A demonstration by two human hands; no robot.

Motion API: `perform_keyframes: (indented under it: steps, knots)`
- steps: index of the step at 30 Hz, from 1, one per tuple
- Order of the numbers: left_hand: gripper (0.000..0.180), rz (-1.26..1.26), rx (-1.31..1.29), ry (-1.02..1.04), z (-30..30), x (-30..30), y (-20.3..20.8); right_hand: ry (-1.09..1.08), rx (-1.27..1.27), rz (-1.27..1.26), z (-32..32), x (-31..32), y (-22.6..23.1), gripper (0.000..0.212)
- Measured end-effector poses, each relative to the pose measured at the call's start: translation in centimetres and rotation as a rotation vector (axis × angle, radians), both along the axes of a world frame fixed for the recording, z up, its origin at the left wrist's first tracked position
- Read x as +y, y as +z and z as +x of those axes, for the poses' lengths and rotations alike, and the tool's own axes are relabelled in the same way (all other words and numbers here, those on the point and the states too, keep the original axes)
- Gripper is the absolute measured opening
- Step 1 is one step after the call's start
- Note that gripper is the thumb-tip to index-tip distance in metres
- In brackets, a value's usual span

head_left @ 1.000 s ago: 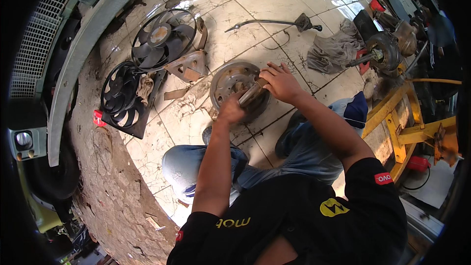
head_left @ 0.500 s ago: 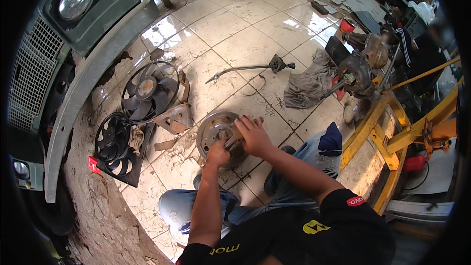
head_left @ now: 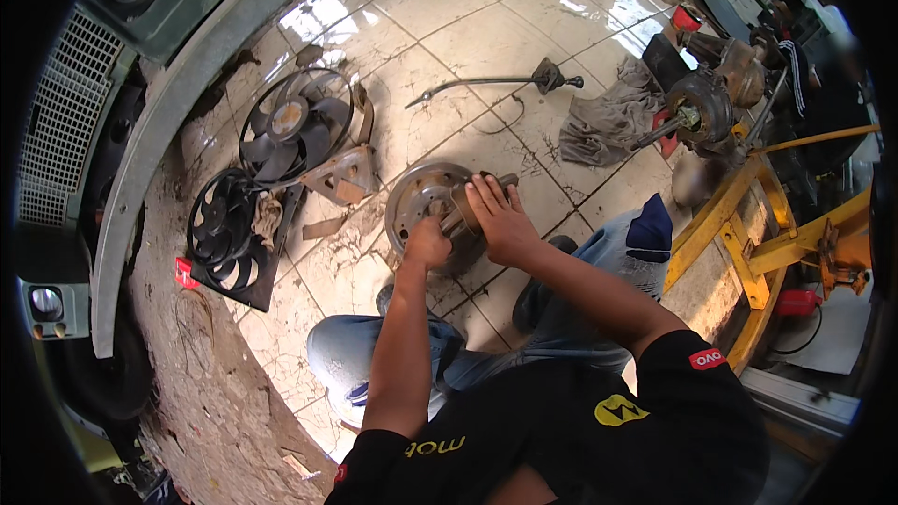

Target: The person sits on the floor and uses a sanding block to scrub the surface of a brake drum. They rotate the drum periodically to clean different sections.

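Note:
A round, rusty metal brake backing plate (head_left: pixel 402 198) rests on the floor tiles in front of my knees. On its right side is a curved brown piece that looks like a brake shoe (head_left: pixel 462 206). My left hand (head_left: pixel 427 243) is closed at the near end of this shoe, thumb up beside the hub; its fingers are partly hidden. Across the shoe's outer face lies my right hand (head_left: pixel 502 222), fingers stretched out and pressing on it, the thumb out of sight.
Two black cooling fans (head_left: pixel 285 122) (head_left: pixel 224 224) and a metal bracket (head_left: pixel 341 178) lie left. A long lever (head_left: pixel 486 81) lies beyond the plate. Right are a grey rag (head_left: pixel 608 122), a greasy axle assembly (head_left: pixel 702 112) and a yellow stand (head_left: pixel 739 243). A vehicle bumper (head_left: pixel 159 122) curves along the left.
The whole view has shifted, so the floor items appear higher and slightly to the right. Both hands stay on the brake shoe, with little change in their grip.

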State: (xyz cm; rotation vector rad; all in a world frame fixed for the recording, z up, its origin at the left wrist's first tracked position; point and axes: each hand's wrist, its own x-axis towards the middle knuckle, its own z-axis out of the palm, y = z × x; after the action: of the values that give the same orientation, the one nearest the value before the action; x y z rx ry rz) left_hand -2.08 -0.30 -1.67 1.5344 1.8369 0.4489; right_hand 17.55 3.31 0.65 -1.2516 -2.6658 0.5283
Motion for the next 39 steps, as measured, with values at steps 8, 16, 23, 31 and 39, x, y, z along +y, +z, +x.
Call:
perform_keyframes:
  steps: [8, 16, 23, 31, 39]
  knots:
    - [0.036, -0.033, 0.011, -0.002, 0.3, 1.6, 1.9, -0.054, -0.005, -0.08, -0.6, 2.4, 0.1, 0.098]
    - [0.043, 0.022, -0.021, -0.032, 0.4, 2.0, 0.8, -0.11, -0.069, -0.171, -1.6, 3.9, 1.1, 0.1]
    - [0.046, -0.022, -0.005, -0.046, 0.9, 2.0, 2.3, -0.105, -0.027, -0.044, 0.4, -0.1, -0.7, 0.098]
    - [0.047, -0.003, 0.017, -0.044, 1.4, 1.6, 1.9, -0.128, -0.032, -0.084, -0.8, 2.7, 0.6, 0.096]
    - [0.046, -0.033, -0.031, -0.065, 1.2, 1.9, 2.3, -0.076, -0.078, -0.115, -0.4, 3.3, 1.2, 0.09]
